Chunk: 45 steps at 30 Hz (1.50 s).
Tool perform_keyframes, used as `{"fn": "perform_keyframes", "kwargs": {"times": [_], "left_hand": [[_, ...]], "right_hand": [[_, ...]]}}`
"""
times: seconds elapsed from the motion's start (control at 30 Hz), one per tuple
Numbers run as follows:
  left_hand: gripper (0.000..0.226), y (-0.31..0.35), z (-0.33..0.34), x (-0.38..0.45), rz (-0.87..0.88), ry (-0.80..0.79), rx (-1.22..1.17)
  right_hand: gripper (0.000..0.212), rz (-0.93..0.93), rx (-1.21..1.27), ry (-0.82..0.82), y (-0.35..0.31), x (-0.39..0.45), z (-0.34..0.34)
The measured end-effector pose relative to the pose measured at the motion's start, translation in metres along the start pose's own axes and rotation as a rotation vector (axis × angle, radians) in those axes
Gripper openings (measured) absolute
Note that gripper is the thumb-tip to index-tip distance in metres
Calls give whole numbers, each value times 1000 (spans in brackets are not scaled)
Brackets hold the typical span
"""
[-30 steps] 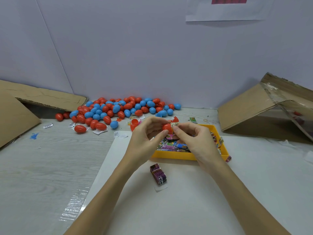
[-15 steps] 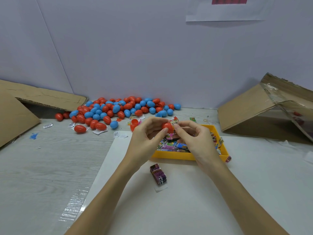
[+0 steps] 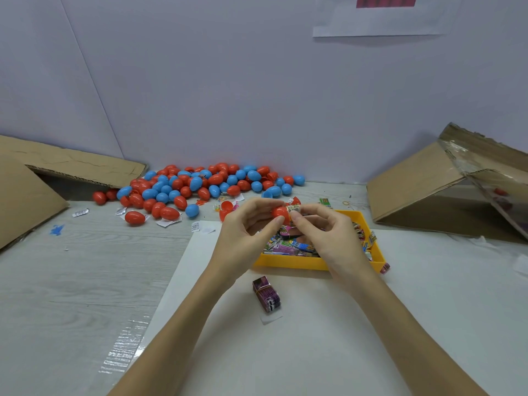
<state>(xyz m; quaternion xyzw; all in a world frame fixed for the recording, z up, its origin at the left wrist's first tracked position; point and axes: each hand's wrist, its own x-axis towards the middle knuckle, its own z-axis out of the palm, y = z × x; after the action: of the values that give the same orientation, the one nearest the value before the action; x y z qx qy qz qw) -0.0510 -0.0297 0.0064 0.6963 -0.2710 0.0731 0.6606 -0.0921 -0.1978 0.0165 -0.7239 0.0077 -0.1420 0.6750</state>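
Held over the middle of the bench (image 3: 71, 281), just above the far rim of the yellow tray (image 3: 288, 261): a red egg (image 3: 279, 213), smooth glossy plastic, rounded. Pinched by the left hand (image 3: 245, 238), thumb on its near side and curled fingers over the top. Whole egg or half shell: impossible to tell. Pressed against its right side, a small rolled packet (image 3: 293, 208), printed, cylinder-shaped, pinched between thumb and forefinger of the right hand (image 3: 328, 238); other right fingers loosely curled above the tray.

Tray: shallow, rectangular, hard plastic with low straight walls, sitting on a matte white sheet (image 3: 314, 338) covering the near right part of the bench. Inside, a jumble of flat, brightly printed little packs in purple, green, blue and yellow, partly hidden by the hands; a few hanging over the right wall.

Just off the tray's near rim, on the sheet: a banded bundle of purple cards (image 3: 267, 292), block-shaped, lying on a small white slip.

Along the far edge of the bench, against the wall: a loose pile of eggs (image 3: 200, 184), shiny red and blue, with white paper slips scattered at its near side. Between pile and tray, open red halves (image 3: 227, 207).

At the left edge, brown corrugated cardboard flaps (image 3: 25, 201). At the far right corner, a tipped cardboard box (image 3: 423, 190) with clear tape along its torn top. Bench surface pale grey, wood-grained.
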Motion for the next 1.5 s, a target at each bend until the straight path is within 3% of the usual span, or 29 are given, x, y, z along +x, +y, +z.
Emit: {"fn": "perform_keyframes", "kwargs": {"times": [0.13, 0.43, 0.6, 0.83, 1.2, 1.33, 1.5], "left_hand": [[45, 0, 4, -3, 110, 14, 97], [48, -4, 2, -2, 214, 42, 213], [55, -2, 3, -2, 241, 27, 254], [45, 0, 0, -3, 257, 52, 278], [44, 1, 0, -3, 333, 54, 280], [41, -2, -2, -2, 394, 52, 382], [39, -3, 4, -2, 386, 79, 383]], "right_hand": [[20, 97, 156, -13, -4, -1, 2], [38, 339, 527, -84, -10, -2, 3], [39, 361, 551, -92, -8, -1, 1], [39, 378, 587, -128, -11, -2, 1], [27, 445, 669, -203, -10, 0, 0], [36, 508, 699, -210, -9, 0, 1], [22, 611, 800, -214, -10, -1, 2]]}}
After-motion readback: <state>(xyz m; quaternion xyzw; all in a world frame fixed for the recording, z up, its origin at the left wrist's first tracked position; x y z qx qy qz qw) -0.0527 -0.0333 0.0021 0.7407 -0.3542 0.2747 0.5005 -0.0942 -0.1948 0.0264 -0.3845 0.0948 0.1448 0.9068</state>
